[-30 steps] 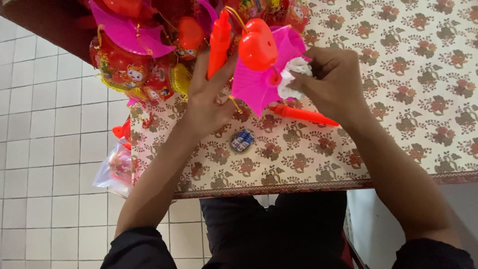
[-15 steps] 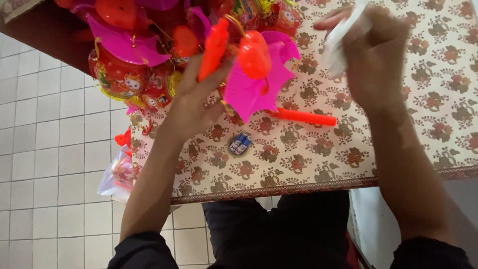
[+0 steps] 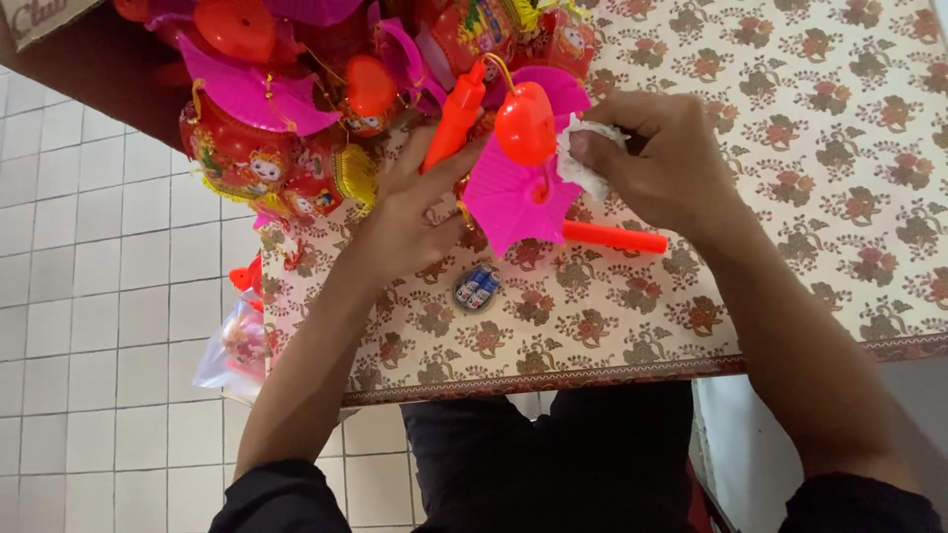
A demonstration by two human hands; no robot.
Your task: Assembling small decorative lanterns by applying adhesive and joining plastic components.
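My left hand (image 3: 410, 212) grips an orange-red plastic handle (image 3: 454, 116) of a toy lantern with a pink pleated shade (image 3: 509, 197) and a red-orange dome top (image 3: 525, 123). My right hand (image 3: 662, 163) holds a crumpled white cloth (image 3: 583, 163) pressed against the side of the dome and the pink shade. An orange-red stick (image 3: 612, 237) lies on the table below my right hand, partly under the shade.
A pile of red, pink and gold toy lanterns (image 3: 296, 128) fills the table's far left. A small round blue and white item (image 3: 476, 289) lies on the flower-patterned tablecloth (image 3: 810, 148). A clear plastic bag (image 3: 235, 345) hangs off the left edge over the white tiled floor (image 3: 89, 296).
My right hand lifted away with the white cloth half a second ago and has come back down against the lantern's dome. My left hand has kept its hold.
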